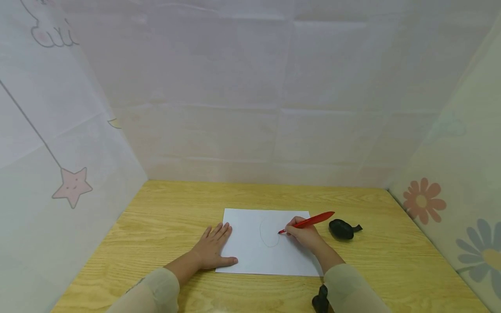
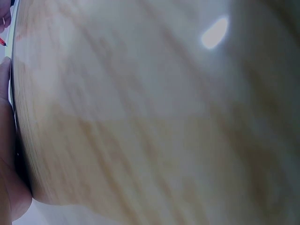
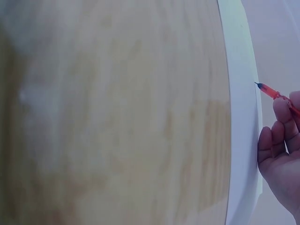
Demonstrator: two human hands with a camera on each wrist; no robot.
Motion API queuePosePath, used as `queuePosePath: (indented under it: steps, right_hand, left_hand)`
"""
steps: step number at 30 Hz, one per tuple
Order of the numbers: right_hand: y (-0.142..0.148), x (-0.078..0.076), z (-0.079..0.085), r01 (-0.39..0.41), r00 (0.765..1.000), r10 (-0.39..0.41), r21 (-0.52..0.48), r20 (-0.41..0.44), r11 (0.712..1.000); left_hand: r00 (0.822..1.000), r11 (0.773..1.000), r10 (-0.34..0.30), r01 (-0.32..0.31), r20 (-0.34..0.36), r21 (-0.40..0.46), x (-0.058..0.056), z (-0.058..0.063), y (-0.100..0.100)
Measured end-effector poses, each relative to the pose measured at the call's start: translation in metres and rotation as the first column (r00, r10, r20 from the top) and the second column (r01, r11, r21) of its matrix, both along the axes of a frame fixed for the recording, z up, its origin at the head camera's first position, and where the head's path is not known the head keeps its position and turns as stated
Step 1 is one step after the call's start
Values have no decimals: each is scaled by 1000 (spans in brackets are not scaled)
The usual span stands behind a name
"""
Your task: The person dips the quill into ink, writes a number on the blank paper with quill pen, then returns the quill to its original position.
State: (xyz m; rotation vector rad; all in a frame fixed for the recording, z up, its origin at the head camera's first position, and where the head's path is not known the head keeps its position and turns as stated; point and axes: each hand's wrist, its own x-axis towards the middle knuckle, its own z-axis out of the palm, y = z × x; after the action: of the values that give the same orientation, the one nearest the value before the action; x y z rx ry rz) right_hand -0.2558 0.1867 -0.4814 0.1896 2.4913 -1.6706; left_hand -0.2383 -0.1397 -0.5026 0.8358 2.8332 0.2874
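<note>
Wood (image 1: 168, 217) surrounds the paper (image 1: 250, 261), left fingers (image 1: 224, 234) spread over its left edge, right fingers (image 1: 294, 221) pinching a pen (image 1: 315, 218).

The left forearm (image 1: 183, 266) enters from seven o'clock; its hand, the left hand (image 1: 212, 248), lies palm down, fingers (image 1: 220, 234) straight towards one o'clock, thumb (image 1: 228, 261) stretched out to three. The right forearm (image 1: 328, 258) angles in from five o'clock; the right hand (image 1: 307, 237) points towards ten, thumb and fingertips pinched, the lower fingers (image 3: 266, 143) bent inward.
</note>
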Motion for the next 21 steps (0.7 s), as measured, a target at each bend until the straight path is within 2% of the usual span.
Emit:
queuePosePath:
  steps: [12,21]
  right_hand:
    - [-3,-1,0,2,1000,-2,-11,12,1000]
    - [-4,-2,-1,0,1000,0,-8,5,1000]
  left_hand:
    - [1000,999,-15,14,9,29,4,6,0]
    - [1000,1000,-12,13,-17,24,-1,-3,-1]
